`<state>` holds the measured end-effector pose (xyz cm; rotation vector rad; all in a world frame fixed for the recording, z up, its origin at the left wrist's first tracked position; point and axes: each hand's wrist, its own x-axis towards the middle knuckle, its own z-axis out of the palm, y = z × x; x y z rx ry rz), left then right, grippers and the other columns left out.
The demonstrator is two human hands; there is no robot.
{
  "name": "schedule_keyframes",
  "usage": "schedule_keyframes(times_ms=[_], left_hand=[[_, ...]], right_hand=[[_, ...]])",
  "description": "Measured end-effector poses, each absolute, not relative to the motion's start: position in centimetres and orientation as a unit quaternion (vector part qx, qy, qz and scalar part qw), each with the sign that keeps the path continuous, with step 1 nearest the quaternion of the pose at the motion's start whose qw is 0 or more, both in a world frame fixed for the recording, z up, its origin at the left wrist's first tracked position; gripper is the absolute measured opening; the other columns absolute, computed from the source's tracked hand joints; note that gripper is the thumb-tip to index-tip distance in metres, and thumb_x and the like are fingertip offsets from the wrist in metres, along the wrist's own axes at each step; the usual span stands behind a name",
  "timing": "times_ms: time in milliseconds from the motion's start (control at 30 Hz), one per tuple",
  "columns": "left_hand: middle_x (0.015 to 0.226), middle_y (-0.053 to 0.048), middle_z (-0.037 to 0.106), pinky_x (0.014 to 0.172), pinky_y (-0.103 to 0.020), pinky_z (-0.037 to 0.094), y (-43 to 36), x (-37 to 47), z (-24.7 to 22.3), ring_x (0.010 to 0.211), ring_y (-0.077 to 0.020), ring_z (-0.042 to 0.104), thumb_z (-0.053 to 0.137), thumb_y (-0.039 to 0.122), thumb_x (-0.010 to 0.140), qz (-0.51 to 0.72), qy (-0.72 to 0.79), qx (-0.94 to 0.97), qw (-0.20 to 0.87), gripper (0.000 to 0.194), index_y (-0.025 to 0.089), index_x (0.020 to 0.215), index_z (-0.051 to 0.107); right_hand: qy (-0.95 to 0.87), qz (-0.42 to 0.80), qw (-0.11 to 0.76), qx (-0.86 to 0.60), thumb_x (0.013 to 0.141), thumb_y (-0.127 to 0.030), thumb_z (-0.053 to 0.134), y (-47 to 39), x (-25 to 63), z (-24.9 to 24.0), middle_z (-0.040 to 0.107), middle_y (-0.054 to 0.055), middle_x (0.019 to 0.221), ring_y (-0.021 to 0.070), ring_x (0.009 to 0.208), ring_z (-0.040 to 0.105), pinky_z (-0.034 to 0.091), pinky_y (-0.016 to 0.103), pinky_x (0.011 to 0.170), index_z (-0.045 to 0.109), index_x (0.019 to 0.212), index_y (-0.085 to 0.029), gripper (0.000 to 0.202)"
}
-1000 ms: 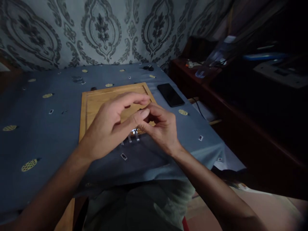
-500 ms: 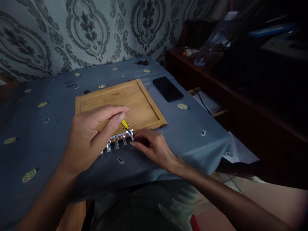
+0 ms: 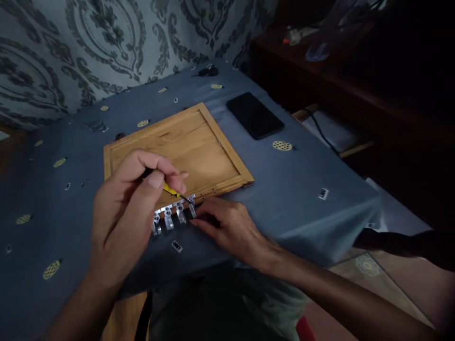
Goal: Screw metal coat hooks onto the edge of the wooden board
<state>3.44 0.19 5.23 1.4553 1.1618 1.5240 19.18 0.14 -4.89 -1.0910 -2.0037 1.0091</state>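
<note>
My left hand (image 3: 122,213) is closed around a yellow-and-black screwdriver (image 3: 171,191). The tool slants down to the right, and its tip meets the right end of a silver metal hook rack (image 3: 168,219). That rack has several hooks and lies along the near edge of a framed wooden panel (image 3: 174,151). At the rack's right end, the thumb and fingers of my right hand (image 3: 238,227) pinch the last hook. Small dark holes show in the panel's edge right of the rack. My left hand covers the panel's near left corner.
A blue patterned tablecloth (image 3: 302,189) covers the table. A black phone (image 3: 255,115) lies right of the panel, and keys (image 3: 208,70) are at the far edge. Small loose screws (image 3: 85,183) are on the left. A dark wooden cabinet (image 3: 341,85) stands to the right.
My left hand has turned and its fingers have curled more around the screwdriver, which now lies at a flatter slant. The view has shifted slightly; my right hand stays at the rack's end.
</note>
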Motion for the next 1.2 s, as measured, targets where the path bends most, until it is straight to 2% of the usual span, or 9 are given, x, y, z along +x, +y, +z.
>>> schedule_keyframes(times_ms=[100,233,400,567,733,867,933,1100,1200], left_hand=[[0.066,0.003,0.056,0.076,-0.032,0.057,0.9,4.8,4.6,0.064,-0.0123,0.055,0.056,0.011,0.090,0.581,0.437,0.546,0.416,0.018,0.019,0.080,0.069],[0.055,0.007,0.039,0.052,-0.023,0.039,1.7,6.2,4.2,0.049,-0.0076,0.034,0.057,0.012,0.090,0.633,0.426,0.495,0.416,0.019,0.017,0.073,0.062],[0.050,0.010,0.028,0.042,-0.021,0.025,2.5,6.9,4.1,0.041,-0.0050,0.021,0.064,0.025,0.097,0.649,0.420,0.484,0.409,0.027,0.018,0.072,0.060],[0.046,0.012,0.020,0.038,-0.022,0.017,2.9,6.0,4.5,0.037,-0.0046,0.012,0.069,0.024,0.092,0.582,0.392,0.517,0.491,0.016,0.020,0.077,0.066],[0.046,0.013,0.022,0.040,-0.018,0.022,3.1,5.2,4.6,0.037,-0.0035,0.013,0.066,0.018,0.091,0.537,0.375,0.552,0.516,0.007,0.019,0.084,0.067],[0.051,0.007,0.047,0.053,-0.022,0.045,3.0,5.2,4.9,0.047,-0.0075,0.041,0.066,0.020,0.092,0.561,0.418,0.555,0.450,0.008,0.015,0.086,0.066],[0.059,0.004,0.053,0.061,-0.025,0.050,2.8,5.4,5.1,0.057,-0.0092,0.048,0.071,0.027,0.090,0.581,0.451,0.527,0.426,0.015,0.014,0.086,0.066],[0.052,0.009,0.036,0.046,-0.020,0.030,2.3,6.5,5.1,0.047,-0.0071,0.031,0.069,0.022,0.087,0.614,0.463,0.485,0.417,0.012,0.016,0.078,0.063],[0.046,0.010,0.029,0.042,-0.020,0.025,2.2,7.0,4.7,0.041,-0.0064,0.022,0.062,0.019,0.091,0.626,0.455,0.487,0.406,0.017,0.018,0.074,0.061]], right_hand=[[-0.765,0.384,0.306,-0.418,0.089,-0.019,0.077,0.2,19.2,-4.6,0.069,-0.001,0.073,0.0113,0.063,0.060,0.040,0.023,0.061,0.071,0.085,-0.017,0.007],[-0.763,0.392,0.294,-0.421,0.090,-0.019,0.075,0.3,19.2,-4.4,0.070,-0.001,0.074,0.0115,0.063,0.060,0.039,0.023,0.061,0.071,0.087,-0.017,0.006],[-0.762,0.393,0.275,-0.436,0.091,-0.020,0.075,0.4,19.2,-4.2,0.073,0.000,0.078,0.0122,0.067,0.063,0.038,0.024,0.063,0.072,0.087,-0.018,0.005],[-0.761,0.405,0.250,-0.440,0.093,-0.024,0.074,0.4,19.1,-4.2,0.075,0.001,0.083,0.0133,0.072,0.065,0.038,0.024,0.064,0.072,0.089,-0.018,0.007],[-0.762,0.408,0.241,-0.441,0.094,-0.025,0.073,0.4,19.2,-4.1,0.077,0.002,0.088,0.0144,0.076,0.067,0.039,0.025,0.067,0.072,0.091,-0.017,0.008],[-0.769,0.395,0.242,-0.440,0.093,-0.024,0.073,0.4,19.3,-3.9,0.077,0.002,0.088,0.0148,0.078,0.068,0.039,0.025,0.067,0.073,0.093,-0.018,0.006],[-0.770,0.393,0.245,-0.439,0.093,-0.023,0.073,0.4,19.3,-3.9,0.076,0.002,0.087,0.0143,0.076,0.067,0.038,0.025,0.066,0.073,0.093,-0.019,0.005],[-0.771,0.385,0.260,-0.436,0.093,-0.022,0.073,0.3,19.3,-4.1,0.076,0.002,0.087,0.0143,0.076,0.067,0.039,0.026,0.067,0.074,0.094,-0.019,0.003],[-0.771,0.391,0.259,-0.431,0.094,-0.021,0.071,0.3,19.3,-4.2,0.077,0.002,0.089,0.0149,0.078,0.068,0.040,0.026,0.068,0.073,0.094,-0.019,0.003]])
